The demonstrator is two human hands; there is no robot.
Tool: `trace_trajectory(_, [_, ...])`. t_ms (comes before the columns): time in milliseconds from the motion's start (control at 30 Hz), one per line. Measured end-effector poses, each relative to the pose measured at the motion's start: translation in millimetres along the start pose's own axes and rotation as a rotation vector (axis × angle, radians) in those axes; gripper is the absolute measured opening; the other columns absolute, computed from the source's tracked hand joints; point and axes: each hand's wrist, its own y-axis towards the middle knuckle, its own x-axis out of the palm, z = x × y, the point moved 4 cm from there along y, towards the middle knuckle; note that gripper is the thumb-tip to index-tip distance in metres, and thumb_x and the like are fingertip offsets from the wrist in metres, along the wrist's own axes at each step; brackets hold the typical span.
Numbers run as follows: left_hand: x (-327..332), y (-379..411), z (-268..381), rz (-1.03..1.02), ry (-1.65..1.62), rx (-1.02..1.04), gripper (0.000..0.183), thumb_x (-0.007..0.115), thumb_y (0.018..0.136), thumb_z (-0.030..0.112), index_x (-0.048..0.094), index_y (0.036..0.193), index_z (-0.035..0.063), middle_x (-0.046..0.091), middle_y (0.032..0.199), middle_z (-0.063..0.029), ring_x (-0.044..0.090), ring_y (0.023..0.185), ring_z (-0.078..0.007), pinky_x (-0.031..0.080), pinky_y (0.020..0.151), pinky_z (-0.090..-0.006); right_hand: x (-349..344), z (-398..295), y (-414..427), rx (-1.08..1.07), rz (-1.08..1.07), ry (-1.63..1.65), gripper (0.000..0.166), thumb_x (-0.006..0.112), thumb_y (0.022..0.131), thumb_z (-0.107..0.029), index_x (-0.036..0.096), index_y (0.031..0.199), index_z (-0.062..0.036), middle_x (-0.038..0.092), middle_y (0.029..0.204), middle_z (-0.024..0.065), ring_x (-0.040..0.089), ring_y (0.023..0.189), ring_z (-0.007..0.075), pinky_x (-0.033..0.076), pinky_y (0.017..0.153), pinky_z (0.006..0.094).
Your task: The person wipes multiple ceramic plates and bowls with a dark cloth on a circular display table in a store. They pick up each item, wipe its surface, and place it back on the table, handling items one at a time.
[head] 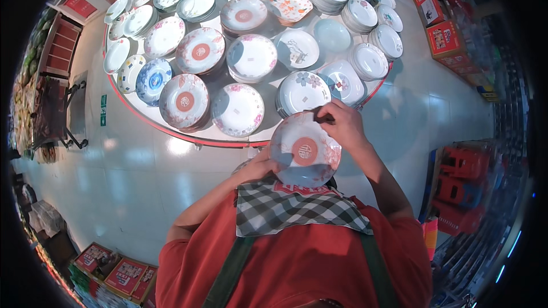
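A white ceramic plate with a red central medallion and a reddish floral rim is held before my chest, its face up towards me. My left hand grips its left edge, thumb on the rim. At the upper right rim is my right hand, its fingers closed on a small dark cloth or pad against the plate. Just beyond the plate stands a stack of white plates with grey and pink flowers. Left of that lies a pink-flowered white plate stack, and then a stack of red-medallion plates.
A round white display table with a red edge holds many stacks of plates. Red cartons stand at the right, above red plastic stools. A black-framed cart is at the left; more red boxes sit at the lower left.
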Motion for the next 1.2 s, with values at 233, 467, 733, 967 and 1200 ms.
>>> trace_trajectory(233, [-9, 8, -20, -0.138, 0.044, -0.140, 0.074, 0.051, 0.070, 0.000, 0.033, 0.141, 0.0016, 0.051, 0.120, -0.0052, 0.050, 0.105, -0.0123, 0.043, 0.088, -0.0256, 9, -14, -5, -0.034, 0.068, -0.111, 0.016, 0.075, 0.067, -0.006, 0.064, 0.079, -0.0099, 0.060, 0.082, 0.0005, 0.066, 0.071, 0.0202, 0.052, 0.060, 0.0327])
trace_trajectory(467, [-9, 4, -21, -0.049, 0.011, -0.101, 0.064, 0.050, 0.072, 0.001, 0.038, 0.135, 0.0009, 0.054, 0.103, -0.0029, 0.051, 0.093, -0.0105, 0.042, 0.083, -0.0237, -8, 21, -37, 0.099, 0.049, -0.085, 0.017, 0.076, 0.069, -0.009, 0.066, 0.083, -0.0098, 0.058, 0.084, 0.0024, 0.064, 0.069, 0.0229, 0.051, 0.060, 0.0348])
trace_trajectory(733, [-7, 5, -11, -0.031, 0.062, -0.195, 0.062, 0.054, 0.077, 0.006, 0.036, 0.137, 0.0014, 0.052, 0.107, -0.0054, 0.051, 0.097, -0.0113, 0.042, 0.086, -0.0246, -4, -16, -31, 0.054, 0.031, -0.230, 0.021, 0.073, 0.075, -0.011, 0.061, 0.093, -0.0097, 0.058, 0.090, 0.0067, 0.064, 0.071, 0.0286, 0.051, 0.061, 0.0382])
trace_trajectory(967, [-1, 1, 5, -0.069, 0.096, -0.224, 0.053, 0.055, 0.080, 0.004, 0.046, 0.132, 0.0014, 0.054, 0.118, -0.0039, 0.053, 0.102, -0.0133, 0.041, 0.094, -0.0290, 49, -44, -8, -0.158, -0.169, 0.013, 0.014, 0.067, 0.081, -0.015, 0.059, 0.092, -0.0101, 0.058, 0.092, 0.0074, 0.064, 0.073, 0.0312, 0.052, 0.061, 0.0404])
trace_trajectory(1200, [-22, 1, -24, -0.081, -0.058, -0.160, 0.059, 0.055, 0.080, 0.000, 0.037, 0.136, 0.0040, 0.057, 0.107, -0.0043, 0.055, 0.095, -0.0116, 0.045, 0.088, -0.0269, 40, -58, -48, -0.348, -0.726, 0.137, 0.014, 0.065, 0.077, -0.014, 0.064, 0.090, -0.0115, 0.059, 0.089, 0.0067, 0.062, 0.083, 0.0308, 0.049, 0.068, 0.0414])
